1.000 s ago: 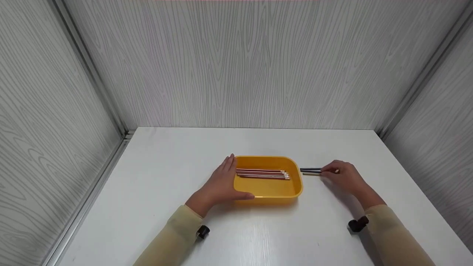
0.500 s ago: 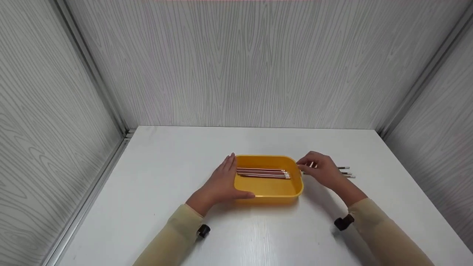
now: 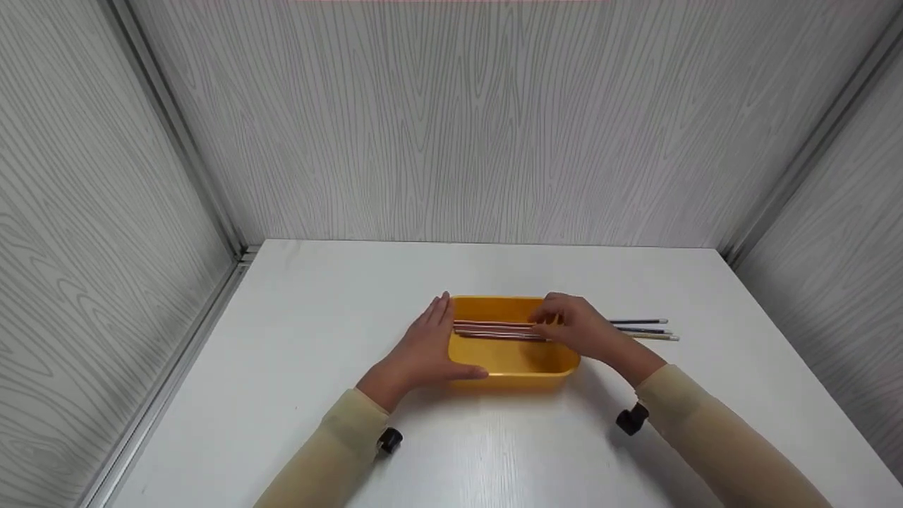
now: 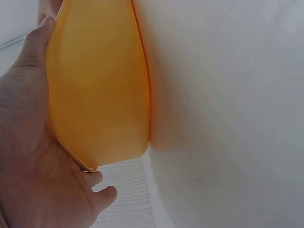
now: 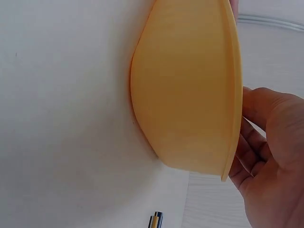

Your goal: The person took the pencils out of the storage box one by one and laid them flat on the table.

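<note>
A yellow plastic box (image 3: 508,363) stands on the white table with several red striped pencils (image 3: 494,331) lying lengthwise inside. Against its left side rests my left hand (image 3: 420,356), fingers straight along the end and thumb spread over the near rim. The left wrist view shows that palm (image 4: 42,142) beside the box wall. My right hand (image 3: 578,328) reaches over the right rim, with thumb and fingers bent at the pencils' right ends. Those ends are hidden, so I cannot tell whether a pencil is pinched. In the right wrist view the curled fingers (image 5: 249,147) are partly behind the rim.
To the right of the box, several dark and light pencils (image 3: 645,330) lie side by side on the table (image 3: 338,296). Grey wood-patterned panels (image 3: 451,127) close off the back and both sides.
My right hand has left the pencils lying on the table and moved left, over the rim and into the box. My left hand and the box have stayed in place.
</note>
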A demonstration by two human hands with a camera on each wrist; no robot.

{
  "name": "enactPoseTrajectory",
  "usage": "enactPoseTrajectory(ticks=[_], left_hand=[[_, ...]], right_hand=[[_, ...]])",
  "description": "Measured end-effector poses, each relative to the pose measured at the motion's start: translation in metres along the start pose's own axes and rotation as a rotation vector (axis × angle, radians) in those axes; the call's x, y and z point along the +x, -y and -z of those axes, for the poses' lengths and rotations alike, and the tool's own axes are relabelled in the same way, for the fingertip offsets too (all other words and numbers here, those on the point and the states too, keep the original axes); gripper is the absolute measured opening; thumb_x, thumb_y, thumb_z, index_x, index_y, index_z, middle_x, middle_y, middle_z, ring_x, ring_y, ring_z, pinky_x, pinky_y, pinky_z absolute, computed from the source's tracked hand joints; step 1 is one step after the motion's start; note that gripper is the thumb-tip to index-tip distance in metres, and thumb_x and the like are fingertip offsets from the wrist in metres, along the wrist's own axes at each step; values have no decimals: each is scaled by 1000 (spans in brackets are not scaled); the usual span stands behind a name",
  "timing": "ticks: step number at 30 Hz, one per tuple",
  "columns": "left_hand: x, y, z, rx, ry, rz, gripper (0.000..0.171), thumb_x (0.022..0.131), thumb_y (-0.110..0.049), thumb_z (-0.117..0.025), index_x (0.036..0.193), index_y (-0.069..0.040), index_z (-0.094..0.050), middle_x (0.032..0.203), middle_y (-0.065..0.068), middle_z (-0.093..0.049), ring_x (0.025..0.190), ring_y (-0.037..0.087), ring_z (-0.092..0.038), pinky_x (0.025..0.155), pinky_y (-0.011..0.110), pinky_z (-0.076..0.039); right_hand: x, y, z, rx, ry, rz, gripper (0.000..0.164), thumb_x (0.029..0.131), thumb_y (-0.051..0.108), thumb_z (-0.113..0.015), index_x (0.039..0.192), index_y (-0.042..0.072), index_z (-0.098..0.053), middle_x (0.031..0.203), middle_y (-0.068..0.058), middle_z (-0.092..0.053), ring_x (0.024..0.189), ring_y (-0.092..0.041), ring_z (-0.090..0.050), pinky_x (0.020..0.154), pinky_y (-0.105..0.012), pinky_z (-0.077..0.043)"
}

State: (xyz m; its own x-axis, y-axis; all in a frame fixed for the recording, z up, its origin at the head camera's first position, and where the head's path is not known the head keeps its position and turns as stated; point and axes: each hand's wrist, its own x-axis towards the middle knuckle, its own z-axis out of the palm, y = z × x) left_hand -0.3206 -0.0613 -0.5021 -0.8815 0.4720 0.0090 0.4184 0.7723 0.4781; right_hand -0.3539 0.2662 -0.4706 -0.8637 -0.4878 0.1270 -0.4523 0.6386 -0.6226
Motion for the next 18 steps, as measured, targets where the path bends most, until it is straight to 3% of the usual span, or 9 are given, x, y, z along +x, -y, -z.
enactPoseTrajectory(ticks=[8, 18], left_hand=[[1, 0, 0, -15, 0, 15, 151, 77, -90, -76, 177, -3, -5, 186, 11, 3, 172, 29, 1, 137, 47, -11], [1, 0, -1, -10, 4, 21, 151, 77, -90, -76, 177, -3, -4, 186, 10, 3, 172, 28, 0, 137, 47, -12]], right_hand=[[15, 14, -16, -85, 129, 4, 19, 102, 11, -82, 119, 4, -81, 109, -4, -71, 100, -22, -63, 94, -41, -58], [24, 17, -30, -240, 167, 28, 18, 100, 10, -85, 117, 6, -83, 110, -5, -75, 102, -22, -66, 102, -47, -59]])
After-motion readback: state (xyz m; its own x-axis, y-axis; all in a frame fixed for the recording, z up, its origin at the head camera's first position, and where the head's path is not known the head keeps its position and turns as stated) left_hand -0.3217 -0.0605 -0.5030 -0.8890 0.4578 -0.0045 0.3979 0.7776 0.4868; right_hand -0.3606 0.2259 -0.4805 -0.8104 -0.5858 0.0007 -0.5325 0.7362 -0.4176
